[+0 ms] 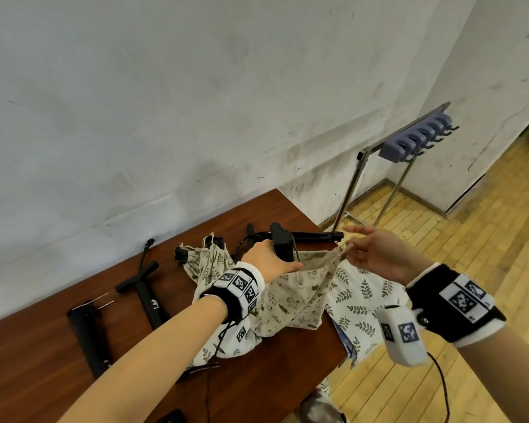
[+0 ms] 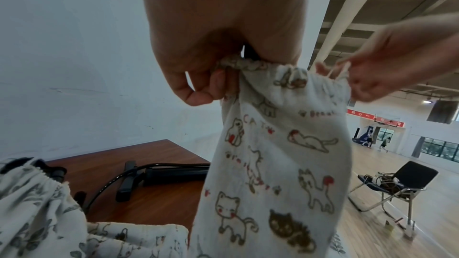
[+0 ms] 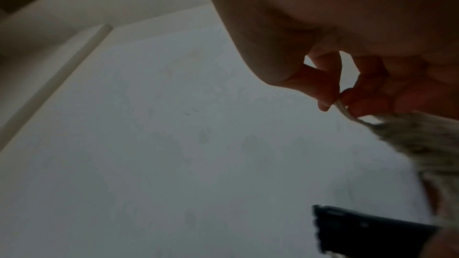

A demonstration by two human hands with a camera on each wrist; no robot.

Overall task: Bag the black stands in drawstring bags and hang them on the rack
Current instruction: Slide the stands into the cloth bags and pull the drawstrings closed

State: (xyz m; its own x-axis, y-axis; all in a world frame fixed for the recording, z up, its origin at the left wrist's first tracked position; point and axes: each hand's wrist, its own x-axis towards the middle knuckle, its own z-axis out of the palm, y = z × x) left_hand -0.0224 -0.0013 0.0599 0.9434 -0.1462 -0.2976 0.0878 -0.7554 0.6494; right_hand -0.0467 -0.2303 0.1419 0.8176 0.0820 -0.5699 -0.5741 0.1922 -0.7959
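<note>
My left hand (image 1: 283, 264) grips a black stand (image 1: 281, 243) upright in the mouth of the cat-print drawstring bag (image 1: 293, 297). In the left wrist view the left hand (image 2: 211, 89) also clamps the bag's gathered rim (image 2: 246, 65) over the cat-print bag (image 2: 273, 154). My right hand (image 1: 352, 247) pinches the bag's drawstring (image 1: 344, 250) and holds it out to the right; the right wrist view shows that right hand (image 3: 335, 103) pinching the drawstring (image 3: 345, 112). The grey hook rack (image 1: 416, 138) stands on the floor to the right, with nothing on its hooks.
A closed leaf-print bag (image 1: 209, 259) lies on the brown table (image 1: 43, 361). More leaf-print cloth (image 1: 361, 296) hangs off the table's right edge. Loose black stands (image 1: 147, 288) (image 1: 86, 334) (image 1: 316, 237) lie on the table. A folding chair (image 2: 397, 181) stands on the wooden floor.
</note>
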